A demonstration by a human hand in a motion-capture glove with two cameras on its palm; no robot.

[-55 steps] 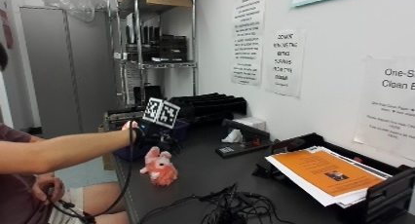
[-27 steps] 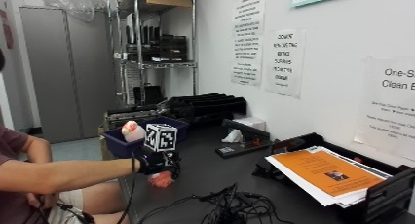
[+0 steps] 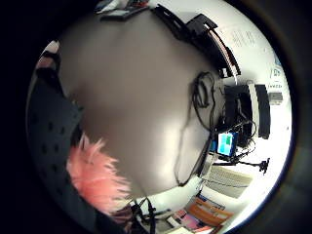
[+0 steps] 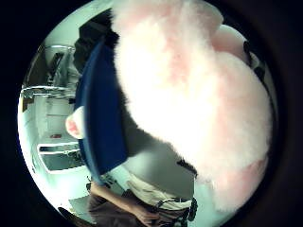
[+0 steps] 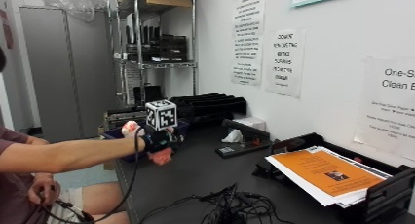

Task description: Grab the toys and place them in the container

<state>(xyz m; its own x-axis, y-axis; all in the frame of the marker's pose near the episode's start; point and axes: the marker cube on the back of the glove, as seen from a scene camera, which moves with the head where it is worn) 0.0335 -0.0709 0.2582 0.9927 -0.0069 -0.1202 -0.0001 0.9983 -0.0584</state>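
While the gloved right hand [image 5: 158,140] hangs left of centre in the outside view, fingers curled round a pink fluffy toy [image 5: 160,156], the toy sits just beside the blue bin [image 5: 180,128] and partly over its near rim, so the step in hand looks like the drop. The thumb-side palm view backs this up: pink fur [image 4: 199,104] fills most of the frame, close against the palm, w/ the blue bin wall [image 4: 102,118] right next to it and another pale pink toy [image 4: 75,125] already poking over the rim. In the little-finger palm view a tuft of the same fur [image 3: 95,178] shows at lower left, over the dark table [image 3: 141,97].

To do it well, IMO:
- Carry the toy fully past the rim before letting go; right now part of it hangs below and outside the wall, so an early release could send it onto the table or floor.
- Lift a bit so the dangling end clears the rim instead of catching on it.
- Aim for the open space beside the toy already inside, not on top of it, since a soft toy can roll off.
- Open the fingers all at once; fur may snag on the glove, so give a small shake if it clings.
- Watch the cable [image 5: 133,175] trailing from the wrist, keep it out of the bin.

Can't tell how many toys remain; none show loose on the table.
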